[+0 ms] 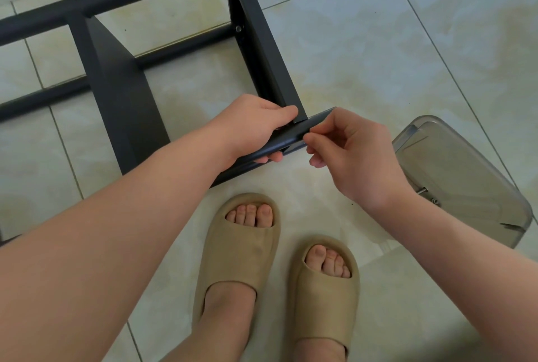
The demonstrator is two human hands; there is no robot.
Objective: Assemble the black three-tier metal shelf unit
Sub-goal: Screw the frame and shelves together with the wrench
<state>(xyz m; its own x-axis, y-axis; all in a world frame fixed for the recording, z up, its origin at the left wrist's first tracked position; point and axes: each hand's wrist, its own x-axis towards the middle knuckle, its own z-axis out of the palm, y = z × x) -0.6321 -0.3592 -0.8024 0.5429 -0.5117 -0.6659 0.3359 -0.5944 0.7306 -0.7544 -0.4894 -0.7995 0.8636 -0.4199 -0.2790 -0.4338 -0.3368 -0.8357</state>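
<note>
Both hands meet at the near black post [294, 136]: left hand [256, 125] clamps it against the shelf panel [262, 50], right hand [349, 152] pinches beside, apparently on something small.

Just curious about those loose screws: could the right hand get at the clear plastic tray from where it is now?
Probably yes. The right hand pinches at the black post, and the clear tray lies on the floor just beside it, open side up, with nothing between them.

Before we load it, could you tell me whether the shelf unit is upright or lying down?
Lying down: the shelf unit has its poles running along the floor tiles.
</note>
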